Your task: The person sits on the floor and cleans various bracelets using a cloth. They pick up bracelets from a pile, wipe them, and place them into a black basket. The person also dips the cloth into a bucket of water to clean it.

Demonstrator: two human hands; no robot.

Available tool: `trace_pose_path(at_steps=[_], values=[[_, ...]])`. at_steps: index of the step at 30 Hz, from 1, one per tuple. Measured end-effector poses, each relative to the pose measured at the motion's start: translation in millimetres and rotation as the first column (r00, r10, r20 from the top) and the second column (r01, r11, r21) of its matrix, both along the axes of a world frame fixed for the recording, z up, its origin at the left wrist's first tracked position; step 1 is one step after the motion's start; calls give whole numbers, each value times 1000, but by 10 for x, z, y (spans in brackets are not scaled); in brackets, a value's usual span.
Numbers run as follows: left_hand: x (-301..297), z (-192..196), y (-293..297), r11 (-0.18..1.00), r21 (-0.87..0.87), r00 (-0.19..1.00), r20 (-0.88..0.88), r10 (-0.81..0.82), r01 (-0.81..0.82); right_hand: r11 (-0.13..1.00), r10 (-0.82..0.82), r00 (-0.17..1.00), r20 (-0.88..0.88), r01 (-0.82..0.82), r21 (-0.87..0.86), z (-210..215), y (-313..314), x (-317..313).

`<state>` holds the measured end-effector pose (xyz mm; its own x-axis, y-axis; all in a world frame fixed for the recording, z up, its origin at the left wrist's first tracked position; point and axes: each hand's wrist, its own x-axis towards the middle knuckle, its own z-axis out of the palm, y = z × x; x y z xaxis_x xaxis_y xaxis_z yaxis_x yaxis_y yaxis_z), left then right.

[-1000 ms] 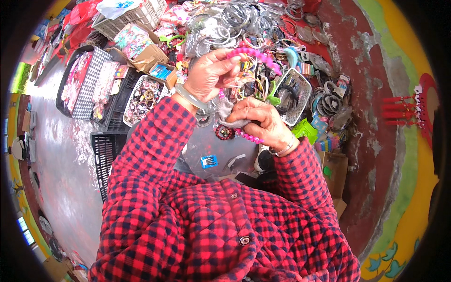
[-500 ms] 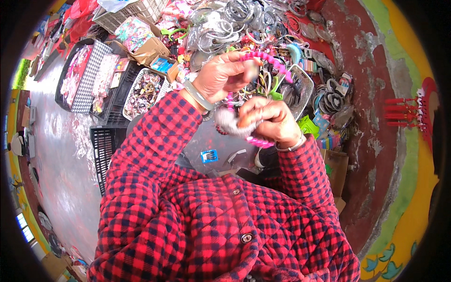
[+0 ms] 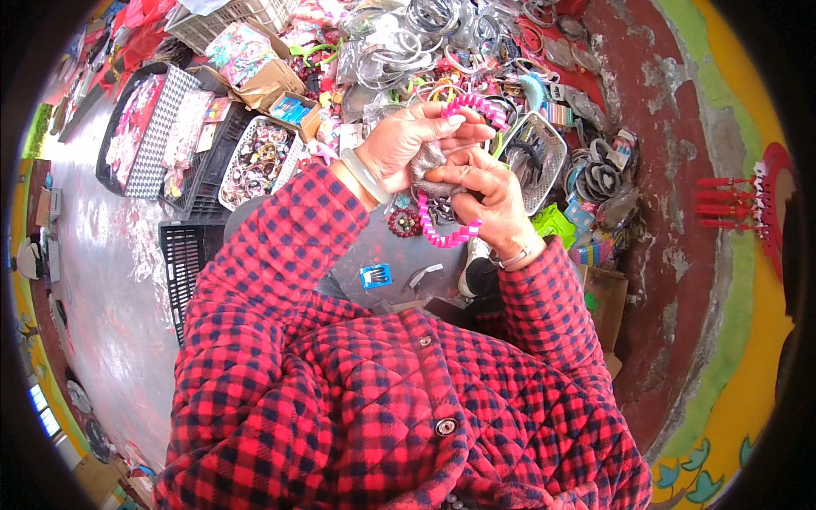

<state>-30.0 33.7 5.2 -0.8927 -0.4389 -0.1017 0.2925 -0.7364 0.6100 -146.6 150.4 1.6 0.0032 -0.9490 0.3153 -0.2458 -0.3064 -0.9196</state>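
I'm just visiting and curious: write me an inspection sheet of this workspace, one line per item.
Surface: shiny grey floor; a small blue card lies on it in front of the person.
Things in hand: a bright pink zigzag band and a soft grey piece.
Clutter: a large heap of hoops and clear packets beyond the hands; a white basket to the right.
Hands: left hand at the band's upper part; right hand pinching the grey piece.
Cables: nothing seen.
Surroundings: patchy dark-red surface at right, then a painted yellow border with red tassels.
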Motion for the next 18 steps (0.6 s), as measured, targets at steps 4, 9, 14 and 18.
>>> trace_pose_path(at_steps=[4, 9, 14, 18], values=[[8, 17, -56, 989, -80, 990, 57, 126, -121, 922, 218, 953, 211, -272, 275, 246, 54, 6], [35, 93, -157, 915, -384, 977, 111, 182, -127, 837, 343, 898, 275, -425, 345, 251, 74, -15], [46, 99, -229, 799, -560, 921, 152, 358, -218, 767, 461, 837, 294, -542, 342, 257, 88, -59], [87, -40, -408, 731, -655, 914, 155, 375, -189, 727, 525, 793, 310, -607, 322, 237, 100, -61]])
